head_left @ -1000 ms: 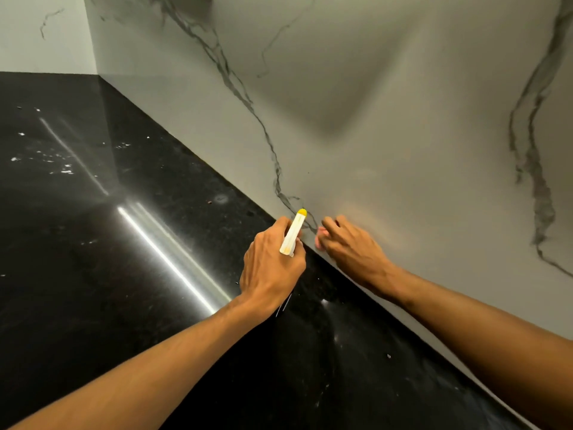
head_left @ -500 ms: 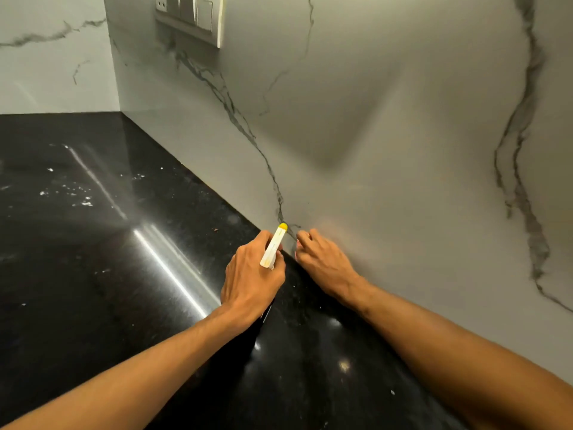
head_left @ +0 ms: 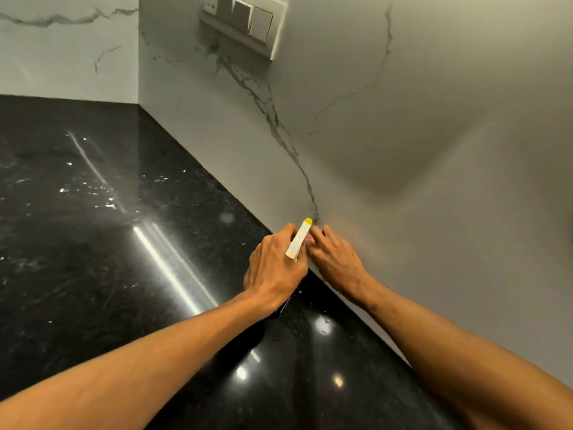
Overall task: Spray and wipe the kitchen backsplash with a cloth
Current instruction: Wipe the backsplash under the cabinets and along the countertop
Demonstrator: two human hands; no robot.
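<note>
Wiping: left hand (head_left: 273,268) grips the spray bottle (head_left: 298,240); right hand (head_left: 336,262) presses a pink cloth (head_left: 311,241) to the backsplash (head_left: 403,150), grip unclear. Next, likely a sideways sweep.

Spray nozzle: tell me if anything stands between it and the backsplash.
Nothing visible does. The left hand grips the spray bottle; its yellow nozzle points at bare backsplash near the base. The right hand rests against the backsplash just beside the nozzle, not in front.
</note>
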